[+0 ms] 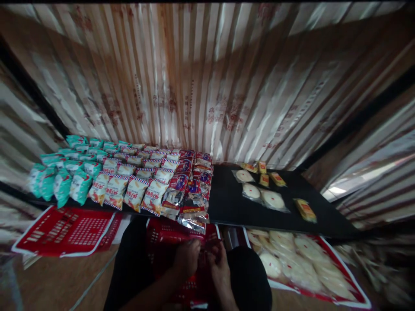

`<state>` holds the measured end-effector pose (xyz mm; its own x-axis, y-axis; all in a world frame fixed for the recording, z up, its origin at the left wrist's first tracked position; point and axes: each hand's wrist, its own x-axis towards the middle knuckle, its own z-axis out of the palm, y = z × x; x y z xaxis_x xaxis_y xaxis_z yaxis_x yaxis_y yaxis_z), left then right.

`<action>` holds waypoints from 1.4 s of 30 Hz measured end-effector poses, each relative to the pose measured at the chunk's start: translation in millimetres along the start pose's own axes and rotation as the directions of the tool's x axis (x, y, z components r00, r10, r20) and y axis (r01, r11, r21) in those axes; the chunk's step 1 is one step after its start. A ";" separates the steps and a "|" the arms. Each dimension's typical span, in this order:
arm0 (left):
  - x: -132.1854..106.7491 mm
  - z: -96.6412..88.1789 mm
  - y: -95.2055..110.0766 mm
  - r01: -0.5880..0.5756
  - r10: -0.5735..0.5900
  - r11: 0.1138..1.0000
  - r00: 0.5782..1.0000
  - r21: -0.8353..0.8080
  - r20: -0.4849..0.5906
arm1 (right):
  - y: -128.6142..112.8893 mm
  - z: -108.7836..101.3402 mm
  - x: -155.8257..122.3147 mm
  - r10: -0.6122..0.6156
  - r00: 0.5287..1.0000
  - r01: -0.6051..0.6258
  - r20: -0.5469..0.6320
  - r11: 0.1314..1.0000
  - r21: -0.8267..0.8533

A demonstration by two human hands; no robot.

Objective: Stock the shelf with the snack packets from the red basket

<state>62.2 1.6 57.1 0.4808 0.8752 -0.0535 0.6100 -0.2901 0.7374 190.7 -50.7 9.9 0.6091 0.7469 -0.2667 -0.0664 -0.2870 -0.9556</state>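
Observation:
My left hand [187,258] and my right hand [219,261] are close together, low in the view, over a red plastic crate [162,237] between my knees. Both hands have their fingers curled inward, but the dim light and blur hide what they hold. Just above them a black shelf [227,203] carries rows of snack bags: teal ones [61,181] at the left, white-and-orange ones [129,185] in the middle, red-and-silver ones [191,190] nearest my hands.
Round white cakes in clear wrap [259,192] and small yellow packs [304,209] lie on the shelf's right half. A red crate of white cakes [301,263] sits on the floor at the right, a flat red crate [65,231] at the left. A striped curtain hangs behind.

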 end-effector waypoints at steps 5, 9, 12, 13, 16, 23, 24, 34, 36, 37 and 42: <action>-26.2 -23.6 11.3 -0.227 0.229 0.973 0.958 0.034 -0.175 | -14.3 -18.4 -20.7 -0.013 0.998 0.012 0.066 1.000 0.021; -38.2 -46.8 27.6 -0.267 0.256 0.964 0.929 -0.003 -0.269 | -36.6 -20.9 -37.9 -0.025 0.992 0.016 0.127 0.997 0.072; -45.6 -64.1 42.4 -0.252 0.224 0.965 0.934 -0.070 -0.278 | -52.3 -20.6 -50.7 -0.009 0.985 -0.003 0.170 0.998 0.068; -48.0 -68.7 46.9 -0.232 0.194 0.966 0.940 -0.111 -0.280 | -56.2 -20.3 -55.0 0.005 0.980 -0.020 0.199 0.997 0.075; -55.0 -76.6 56.0 -0.160 0.094 0.958 0.960 -0.240 -0.265 | -62.9 -19.2 -67.7 0.023 0.965 -0.055 0.263 0.992 0.115; -68.8 -71.6 55.8 -0.108 -0.020 0.894 0.960 -0.434 -0.281 | -63.6 -24.4 -87.3 -0.022 0.941 -0.004 0.337 0.997 0.076; -71.1 -71.4 56.0 -0.106 -0.034 0.881 0.958 -0.461 -0.285 | -63.7 -26.4 -89.1 -0.015 0.934 -0.008 0.358 0.998 0.063; -91.7 -84.0 54.9 -0.077 -0.123 0.803 0.949 -0.591 -0.291 | -77.3 -33.7 -108.3 -0.091 0.889 0.080 0.448 0.996 0.045; -90.2 -86.0 53.8 -0.087 -0.128 0.787 0.946 -0.611 -0.299 | -84.8 -32.2 -110.4 -0.098 0.888 0.087 0.450 0.995 0.045; -89.0 -86.9 54.0 -0.093 -0.129 0.782 0.943 -0.617 -0.306 | -89.2 -31.0 -110.7 -0.105 0.888 0.093 0.447 0.994 0.048; -83.0 -90.8 58.6 -0.127 -0.148 0.802 0.904 -0.584 -0.401 | -110.4 -20.1 -101.7 -0.117 0.900 0.084 0.421 0.992 0.096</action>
<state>0.9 -52.8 165.9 0.0919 0.9894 0.1122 0.0600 -0.1179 0.9912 151.9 -107.0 145.0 0.2233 0.9579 -0.1803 -0.0908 -0.1637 -0.9823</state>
